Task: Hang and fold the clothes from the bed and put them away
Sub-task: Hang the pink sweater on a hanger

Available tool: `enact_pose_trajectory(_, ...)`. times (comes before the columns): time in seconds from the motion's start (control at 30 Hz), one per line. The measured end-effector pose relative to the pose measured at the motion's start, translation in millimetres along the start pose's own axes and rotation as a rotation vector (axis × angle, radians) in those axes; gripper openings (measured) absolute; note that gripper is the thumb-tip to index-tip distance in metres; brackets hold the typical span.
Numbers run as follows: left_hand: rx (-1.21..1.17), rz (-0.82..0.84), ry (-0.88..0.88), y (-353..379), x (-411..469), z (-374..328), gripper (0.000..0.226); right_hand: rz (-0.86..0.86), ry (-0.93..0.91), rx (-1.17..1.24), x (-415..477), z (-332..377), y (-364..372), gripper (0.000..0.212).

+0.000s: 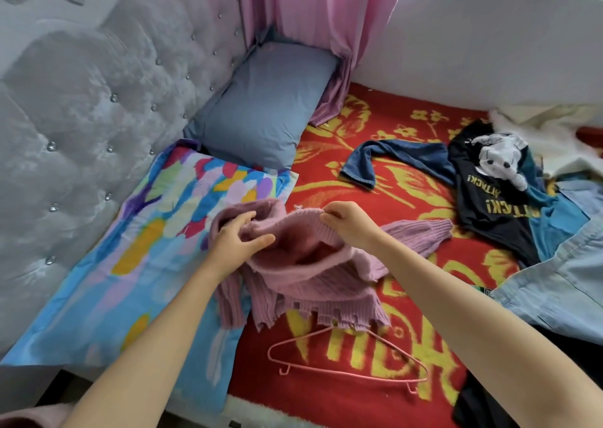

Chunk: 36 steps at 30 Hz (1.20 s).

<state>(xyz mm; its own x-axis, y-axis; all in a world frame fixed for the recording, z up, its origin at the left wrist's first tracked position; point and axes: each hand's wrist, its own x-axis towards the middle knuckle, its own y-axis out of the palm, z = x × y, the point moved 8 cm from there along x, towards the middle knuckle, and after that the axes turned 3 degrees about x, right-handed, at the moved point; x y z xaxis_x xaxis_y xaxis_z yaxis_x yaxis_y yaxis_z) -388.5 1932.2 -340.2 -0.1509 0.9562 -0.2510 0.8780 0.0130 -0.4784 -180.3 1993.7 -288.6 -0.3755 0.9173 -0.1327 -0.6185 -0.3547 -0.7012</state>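
Bedroom corner, seen from above: a bed (pixel 355 179) covered with a red blanket bearing yellow flowers, bounded by a grey tufted headboard (pixel 81 117) on the left and a white wall (pixel 473 35) at the far side. Legible writing appears only on the black T-shirt (pixel 483 218) at right, where "ATTACK!" is printed twice in yellow, upside down to the viewer, below a white animal figure. Large yellow lettering on the blanket near the bottom is partly covered and cannot be read.

The pink sweater (pixel 310 271), ribbed knit with a fuzzy inside, is lifted at mid-bed. The left hand (pixel 235 241) grips bunched fabric at one side of its opening; the right hand (pixel 349 222) pinches the ribbed edge at the other, so the opening is spread between them. One sleeve trails right on the blanket.

A pink hanger (pixel 352 362) lies flat just below the hem, its peak meeting the hem. A blue pillow (pixel 267 107) and a multicoloured pillow (pixel 146 258) line the headboard; a pink curtain (pixel 310 19) hangs in the corner. Dark denim (pixel 391 160) and pale denim (pixel 561 280) crowd the right side. Bare blanket remains between sweater and dark denim.
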Motion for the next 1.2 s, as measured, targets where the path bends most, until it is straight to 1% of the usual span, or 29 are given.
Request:
enact_pose_trajectory(0.07,0.147,-0.049,0.014,3,0,4,0.073,0.003,0.000,0.004,0,-3,2,0.021)
enact_pose_trajectory(0.17,0.157,-0.105,0.003,-1,-4,9,0.055,-0.002,0.024,0.035,1,-14,2,0.020)
enact_pose_trajectory(0.23,0.226,-0.105,0.021,-1,-8,6,0.040,-0.025,0.065,0.047,3,-28,4,0.021)
enact_pose_trajectory(0.3,0.339,-0.060,0.063,9,-9,1,0.037,-0.072,0.147,0.033,4,-52,9,0.021)
enact_pose_trajectory(0.33,0.409,-0.023,0.056,16,-9,0,0.035,-0.088,0.197,0.027,3,-66,12,0.021)
enact_pose_trajectory(0.4,0.542,0.026,0.051,33,-8,0,0.027,-0.073,0.285,0.034,-4,-95,24,0.025)
enact_pose_trajectory(0.47,0.652,0.054,0.051,51,-6,3,0.023,-0.022,0.366,0.051,-18,-126,39,0.036)
enact_pose_trajectory(0.57,0.767,0.109,0.045,81,-10,14,0.027,0.026,0.508,0.054,-56,-184,62,0.057)
enact_pose_trajectory(0.63,0.788,0.134,0.038,99,-15,22,0.029,0.064,0.599,0.068,-85,-220,79,0.060)
enact_pose_trajectory(0.67,0.807,0.149,0.035,108,-18,25,0.030,0.085,0.644,0.073,-99,-236,88,0.056)
enact_pose_trajectory(0.77,0.863,0.166,0.010,132,-31,41,0.033,0.163,0.733,0.050,-139,-278,116,0.031)
enact_pose_trajectory(0.83,0.866,0.154,-0.029,140,-36,51,0.034,0.210,0.778,0.065,-157,-301,136,0.028)
enact_pose_trajectory(0.9,0.828,0.108,-0.085,144,-35,60,0.033,0.220,0.813,0.060,-168,-332,153,0.053)
enact_pose_trajectory(0.93,0.800,0.080,-0.111,145,-31,65,0.032,0.215,0.822,0.030,-171,-348,161,0.060)
enact_pose_trajectory(0.97,0.772,0.045,-0.133,139,-29,65,0.031,0.205,0.810,-0.018,-171,-354,163,0.061)
enact_pose_trajectory(1.07,0.699,-0.038,-0.173,138,-19,70,0.027,0.214,0.737,-0.158,-164,-381,175,0.056)
enact_pose_trajectory(1.17,0.612,-0.102,-0.203,138,-16,76,0.021,0.281,0.749,-0.272,-164,-396,190,0.058)
enact_pose_trajectory(1.2,0.593,-0.117,-0.208,138,-17,79,0.026,0.320,0.741,-0.370,-166,-396,196,0.055)
